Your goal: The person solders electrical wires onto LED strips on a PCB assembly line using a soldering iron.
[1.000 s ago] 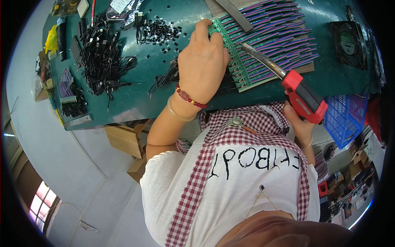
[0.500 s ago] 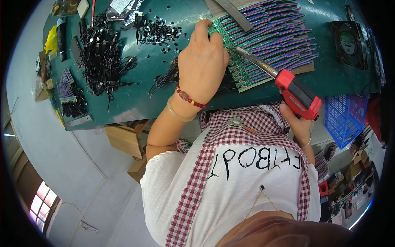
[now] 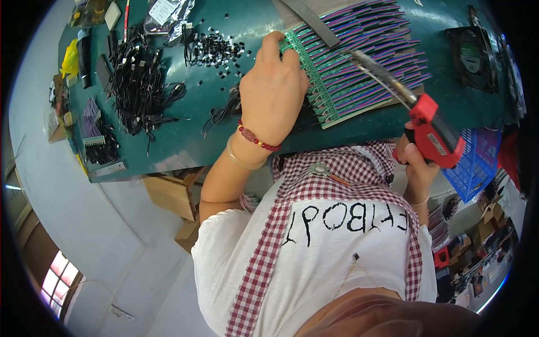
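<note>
My right hand (image 3: 420,168) is wrapped round the handle of a red and black soldering gun (image 3: 437,133). Its long metal tip points up and left, above striped multicoloured wires (image 3: 387,67). Those wires fan out to the right from a green circuit board panel (image 3: 321,100). At the panel's left edge is my left hand (image 3: 272,84), back upward, its fingers bent and closed. Whatever they pinch is hidden behind the hand. A flat grey metal bar (image 3: 310,21) lies across the wires at the panel's upper end.
Left of the panel, small black and silver connectors (image 3: 216,50) lie scattered beside a heap of black cables (image 3: 137,84). A black fan (image 3: 471,59) stands at the table's right. Below the green table's (image 3: 168,143) right edge is a blue plastic basket (image 3: 471,168).
My right hand has drawn the soldering gun to the right and slightly down; its tip has come up and away from the panel's left edge. My left hand has stayed nearly still.
</note>
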A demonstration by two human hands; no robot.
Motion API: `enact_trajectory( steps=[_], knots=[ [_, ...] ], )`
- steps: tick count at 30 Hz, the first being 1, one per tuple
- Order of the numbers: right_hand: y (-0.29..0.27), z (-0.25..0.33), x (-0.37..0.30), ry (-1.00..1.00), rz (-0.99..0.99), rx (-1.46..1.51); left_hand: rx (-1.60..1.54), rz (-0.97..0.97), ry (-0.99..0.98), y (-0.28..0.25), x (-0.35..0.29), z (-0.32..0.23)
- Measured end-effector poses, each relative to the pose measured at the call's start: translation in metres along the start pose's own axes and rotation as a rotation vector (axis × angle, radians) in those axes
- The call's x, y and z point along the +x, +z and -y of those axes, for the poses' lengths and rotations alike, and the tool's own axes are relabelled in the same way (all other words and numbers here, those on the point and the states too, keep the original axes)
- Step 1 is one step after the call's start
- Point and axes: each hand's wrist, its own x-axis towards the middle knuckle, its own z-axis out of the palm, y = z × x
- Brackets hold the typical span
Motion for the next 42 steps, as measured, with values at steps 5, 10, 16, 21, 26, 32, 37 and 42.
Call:
enact_trajectory(
  steps=[5, 10, 16, 21, 26, 32, 37, 42],
  knots=[
    [-0.028, 0.034, 0.025, -0.122, -0.047, 0.184, -0.022, -0.033, -0.021, -0.004, -0.003, -0.001],
    [-0.103, 0.068, 0.046, -0.398, -0.168, 0.278, -0.035, 0.003, 0.015, -0.003, 0.003, -0.004],
    [-0.158, 0.094, 0.089, -0.662, -0.240, 0.279, -0.035, 0.008, -0.026, -0.007, -0.004, -0.007],
    [-0.190, 0.053, 0.156, -0.373, -0.672, 0.027, 0.006, 0.028, -0.026, -0.006, -0.001, -0.007],
    [-0.202, 0.025, 0.182, -0.218, -0.751, -0.021, 0.025, 0.015, -0.023, -0.006, -0.004, -0.007],
    [-0.200, 0.042, 0.161, -0.422, -0.698, 0.056, -0.013, -0.074, 0.048, -0.003, 0.000, -0.003],
    [-0.210, 0.052, 0.139, -0.275, -0.557, 0.199, -0.044, -0.017, -0.040, -0.012, -0.012, -0.006],
    [-0.193, 0.063, 0.084, -0.381, -0.364, 0.304, -0.154, 0.029, -0.029, -0.014, -0.039, -0.003]
  ],
)
